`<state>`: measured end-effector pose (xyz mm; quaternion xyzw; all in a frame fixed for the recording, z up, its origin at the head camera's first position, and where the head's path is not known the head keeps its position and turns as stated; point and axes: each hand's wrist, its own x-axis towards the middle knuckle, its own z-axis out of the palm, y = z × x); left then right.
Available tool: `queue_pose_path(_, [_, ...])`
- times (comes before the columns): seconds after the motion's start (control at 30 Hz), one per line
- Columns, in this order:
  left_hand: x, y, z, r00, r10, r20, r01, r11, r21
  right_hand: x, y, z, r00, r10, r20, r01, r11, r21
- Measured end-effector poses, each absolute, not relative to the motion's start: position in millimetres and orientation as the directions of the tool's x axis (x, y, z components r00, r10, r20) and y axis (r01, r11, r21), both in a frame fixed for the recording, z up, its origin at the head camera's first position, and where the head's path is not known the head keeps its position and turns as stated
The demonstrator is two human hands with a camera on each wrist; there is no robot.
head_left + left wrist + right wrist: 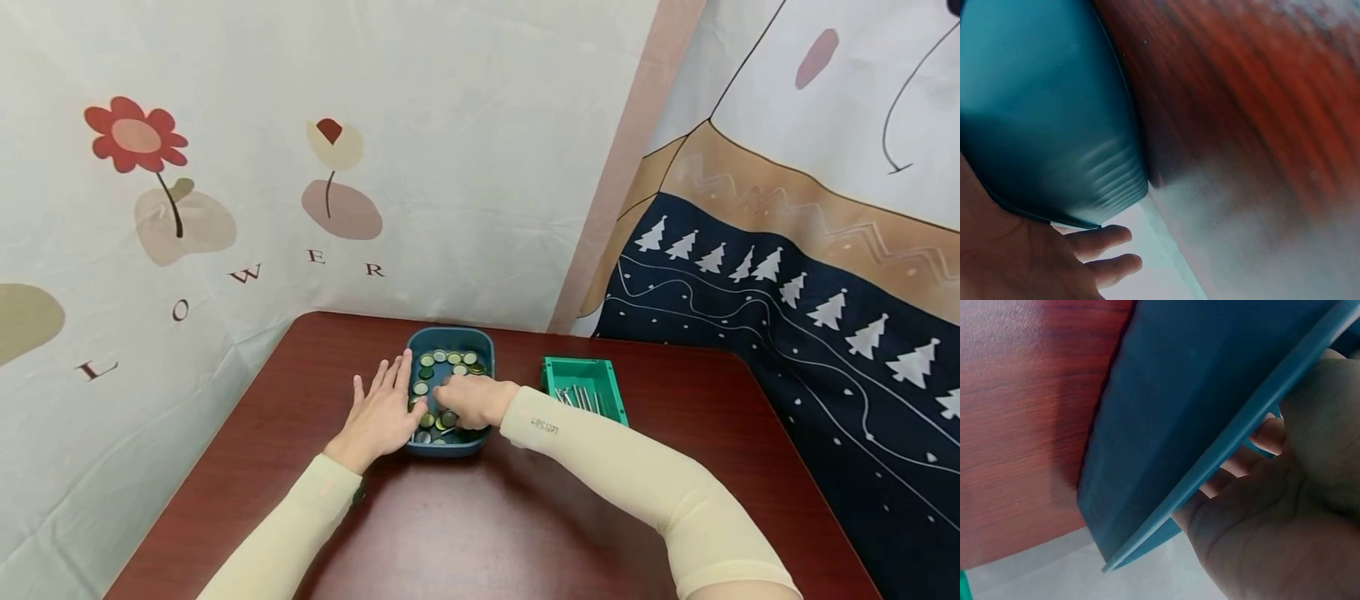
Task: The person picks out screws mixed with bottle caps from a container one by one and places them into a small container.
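Note:
A blue plastic bin (pixel 450 450) with rounded corners stands on the table, and several small round caps (pixel 454 358), with gold, pale and green tones, lie in it. My left hand (pixel 378 421) rests along the bin's left rim, fingers stretched forward and the thumb over the edge. In the left wrist view, the left palm (pixel 1016 262) is against the rim. My right hand (pixel 472 400) reaches over the right rim into the bin, fingers bent downward among the caps. Its fingertips are hidden, so whether they pinch a cap does not show.
To the right of the bin, a green open tray (pixel 617 392) holds several thin metal rods or screws (pixel 581 398). The dark red wooden table (pixel 420 533) has its back edge near a printed cloth (pixel 465 167).

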<state>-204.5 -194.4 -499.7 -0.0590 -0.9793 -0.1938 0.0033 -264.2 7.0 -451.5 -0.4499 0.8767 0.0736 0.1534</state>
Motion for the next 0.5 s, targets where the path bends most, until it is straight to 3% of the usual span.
queue_pose_path(0.27, [-204, -194, -501, -0.994, 0.108, 0.034, 0.112, 0.917, 0.383, -277, 11, -458, -0.612, -0.727, -0.311, -0.769, 0.64, 0.016])
queue_pose_path(0.5, [-203, -194, -500, -0.994, 0.109, 0.03, 0.112, 0.916, 0.385, -285, 17, -453, -0.603, -0.764, -0.228, -0.777, 0.628, -0.048])
